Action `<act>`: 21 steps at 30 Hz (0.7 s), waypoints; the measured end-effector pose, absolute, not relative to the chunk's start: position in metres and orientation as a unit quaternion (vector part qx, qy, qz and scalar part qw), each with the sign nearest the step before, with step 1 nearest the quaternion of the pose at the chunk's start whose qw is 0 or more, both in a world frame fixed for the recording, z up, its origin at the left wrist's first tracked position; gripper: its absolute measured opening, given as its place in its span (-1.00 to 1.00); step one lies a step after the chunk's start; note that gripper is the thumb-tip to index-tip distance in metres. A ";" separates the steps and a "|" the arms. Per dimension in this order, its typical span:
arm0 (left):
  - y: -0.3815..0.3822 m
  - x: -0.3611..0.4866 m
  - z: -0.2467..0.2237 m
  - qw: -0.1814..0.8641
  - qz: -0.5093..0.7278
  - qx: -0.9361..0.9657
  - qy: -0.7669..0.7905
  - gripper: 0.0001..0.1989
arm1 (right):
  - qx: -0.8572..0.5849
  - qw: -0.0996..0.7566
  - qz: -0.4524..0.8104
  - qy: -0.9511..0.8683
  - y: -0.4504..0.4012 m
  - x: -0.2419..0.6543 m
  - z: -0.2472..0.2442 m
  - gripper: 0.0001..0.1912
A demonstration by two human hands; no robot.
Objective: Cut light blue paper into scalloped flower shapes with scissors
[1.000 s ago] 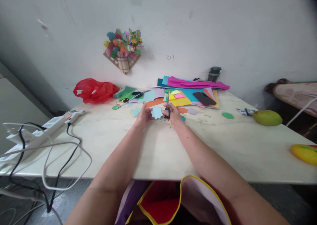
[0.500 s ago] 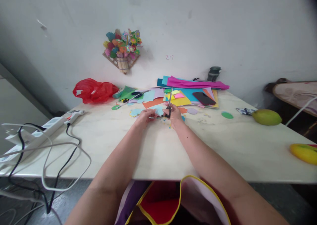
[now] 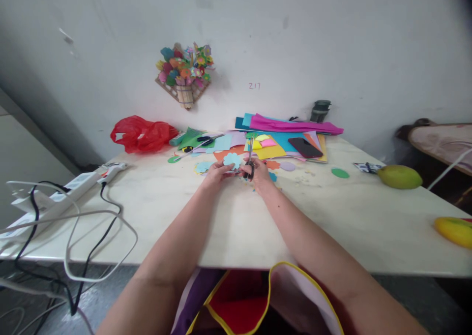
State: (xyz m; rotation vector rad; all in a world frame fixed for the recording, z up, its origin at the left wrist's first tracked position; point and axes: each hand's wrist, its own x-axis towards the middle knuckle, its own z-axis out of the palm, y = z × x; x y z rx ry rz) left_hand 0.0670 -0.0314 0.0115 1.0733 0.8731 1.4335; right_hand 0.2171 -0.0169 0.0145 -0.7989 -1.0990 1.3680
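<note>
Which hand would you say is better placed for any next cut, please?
Probably the right hand: it holds the scissors, close beside the light-blue paper flower, while the left hand grips that flower.

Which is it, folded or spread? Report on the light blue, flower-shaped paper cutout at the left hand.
Spread: the cutout shows a broad, lobed face above the left hand.

A scuffed pale wall (image 3: 313, 40) rises behind a whitish table (image 3: 383, 227) over grey flooring (image 3: 99, 298).

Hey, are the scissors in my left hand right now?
No, your right hand holds the scissors, while your left hand holds a light-blue flower-shaped cutout.
</note>
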 end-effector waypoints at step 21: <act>-0.029 0.063 0.008 0.557 0.604 0.423 0.381 -0.76 | -0.361 0.397 0.627 -0.564 -0.007 0.240 0.013 -0.73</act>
